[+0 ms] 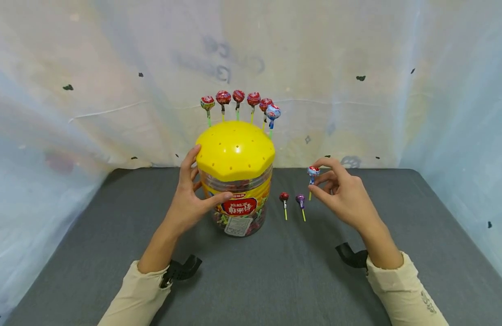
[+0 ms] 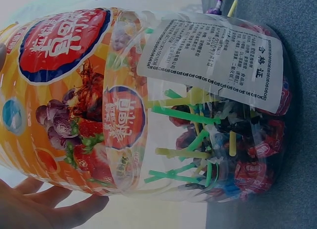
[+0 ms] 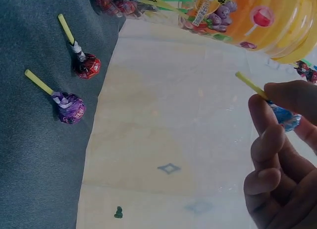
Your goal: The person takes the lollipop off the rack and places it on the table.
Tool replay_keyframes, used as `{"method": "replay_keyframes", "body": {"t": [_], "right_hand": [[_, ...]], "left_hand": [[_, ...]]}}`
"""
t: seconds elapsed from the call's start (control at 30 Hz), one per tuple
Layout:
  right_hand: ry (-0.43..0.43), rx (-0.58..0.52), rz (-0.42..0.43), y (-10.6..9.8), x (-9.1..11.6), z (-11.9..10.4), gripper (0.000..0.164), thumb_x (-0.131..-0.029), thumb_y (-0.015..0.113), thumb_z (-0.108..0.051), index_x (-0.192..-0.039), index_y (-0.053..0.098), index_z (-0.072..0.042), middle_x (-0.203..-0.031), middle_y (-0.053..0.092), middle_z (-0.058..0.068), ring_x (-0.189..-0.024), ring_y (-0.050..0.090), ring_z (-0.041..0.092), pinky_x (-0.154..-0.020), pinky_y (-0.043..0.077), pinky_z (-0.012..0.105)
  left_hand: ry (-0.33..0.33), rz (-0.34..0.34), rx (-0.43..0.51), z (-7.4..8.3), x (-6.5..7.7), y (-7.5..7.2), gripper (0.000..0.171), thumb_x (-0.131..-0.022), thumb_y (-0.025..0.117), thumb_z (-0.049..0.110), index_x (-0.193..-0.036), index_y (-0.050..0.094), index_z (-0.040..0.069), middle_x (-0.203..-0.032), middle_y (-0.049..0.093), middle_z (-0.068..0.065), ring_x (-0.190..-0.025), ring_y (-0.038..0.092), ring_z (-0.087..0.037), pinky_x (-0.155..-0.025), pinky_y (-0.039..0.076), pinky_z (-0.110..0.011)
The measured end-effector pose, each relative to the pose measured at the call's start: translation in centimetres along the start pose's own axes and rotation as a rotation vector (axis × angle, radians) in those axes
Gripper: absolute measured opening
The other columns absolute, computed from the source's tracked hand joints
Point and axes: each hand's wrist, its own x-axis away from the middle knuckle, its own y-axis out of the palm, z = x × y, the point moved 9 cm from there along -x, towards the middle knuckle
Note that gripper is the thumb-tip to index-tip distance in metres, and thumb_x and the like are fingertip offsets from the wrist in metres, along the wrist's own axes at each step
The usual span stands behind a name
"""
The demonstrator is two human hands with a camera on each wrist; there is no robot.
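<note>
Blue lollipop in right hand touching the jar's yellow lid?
Apart. Head view: the blue lollipop, pinched in the right hand, is off to the right of the yellow lid, with a plain gap between.

Soft, bright light fills the head view, seemingly from above, leaving a small white glint on the domed yellow plastic lid (image 1: 234, 156) and diffuse shadows on the dark grey cloth-covered table (image 1: 267, 290). Both wrist views are dimmer, with muted colours (the pale printed fabric backdrop (image 3: 148, 140) looks faintly veiled), and fine print on the white rectangular label (image 2: 198, 58) appears slightly soft.
</note>
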Motion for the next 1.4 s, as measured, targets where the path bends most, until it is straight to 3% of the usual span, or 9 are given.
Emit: {"method": "replay_keyframes", "body": {"t": [0.23, 0.57, 0.9, 1.17, 1.4], "right_hand": [[0.04, 0.043, -0.075, 0.6, 0.1, 0.4, 0.047, -0.09, 0.075, -0.02, -0.129, 0.051, -0.024, -0.088, 0.075, -0.003, -0.062, 0.057, 0.007, -0.055, 0.043, 0.026], [0.122, 0.056, -0.216, 1.7, 0.1, 1.8, 0.046, -0.09, 0.074, -0.019, -0.13, 0.052, -0.023, -0.092, 0.075, -0.003, -0.071, 0.063, 0.009, -0.062, 0.048, 0.029], [0.191, -0.012, -0.295, 2.9, 0.1, 4.2, 0.044, -0.091, 0.073, -0.019, -0.129, 0.05, -0.022, -0.093, 0.075, -0.001, -0.071, 0.064, 0.012, -0.063, 0.048, 0.032], [0.229, -0.01, -0.335, 4.0, 0.2, 6.1, 0.044, -0.091, 0.073, -0.021, -0.129, 0.051, -0.019, -0.092, 0.075, -0.001, -0.072, 0.063, 0.013, -0.064, 0.048, 0.032], [0.267, -0.011, -0.394, 4.8, 0.7, 7.8, 0.045, -0.091, 0.073, -0.02, -0.13, 0.051, -0.015, -0.093, 0.075, 0.0, -0.075, 0.062, 0.014, -0.065, 0.046, 0.032]], "left_hand": [[-0.011, -0.003, -0.003, -0.1, 0.0, -0.1, 0.11, -0.081, 0.083, 0.012, -0.158, 0.008, 0.037, -0.164, 0.016, 0.002, -0.143, 0.036, -0.027, -0.105, 0.04, -0.064], [-0.001, 0.002, 0.007, 0.1, 0.0, 0.0, 0.111, -0.081, 0.083, 0.012, -0.158, 0.008, 0.036, -0.164, 0.017, 0.003, -0.143, 0.036, -0.026, -0.108, 0.037, -0.065], [0.007, 0.001, 0.006, 0.2, 0.0, 0.0, 0.111, -0.081, 0.083, 0.011, -0.158, 0.007, 0.035, -0.164, 0.018, 0.0, -0.143, 0.036, -0.027, -0.109, 0.036, -0.065], [-0.008, -0.004, -0.004, 0.2, -0.1, -0.1, 0.11, -0.082, 0.083, 0.014, -0.158, 0.007, 0.039, -0.163, 0.016, 0.003, -0.143, 0.035, -0.024, -0.108, 0.038, -0.064], [-0.004, -0.001, 0.002, 0.1, 0.0, -0.1, 0.109, -0.083, 0.082, 0.017, -0.158, 0.007, 0.036, -0.164, 0.014, 0.002, -0.144, 0.035, -0.028, -0.106, 0.04, -0.064]]}}
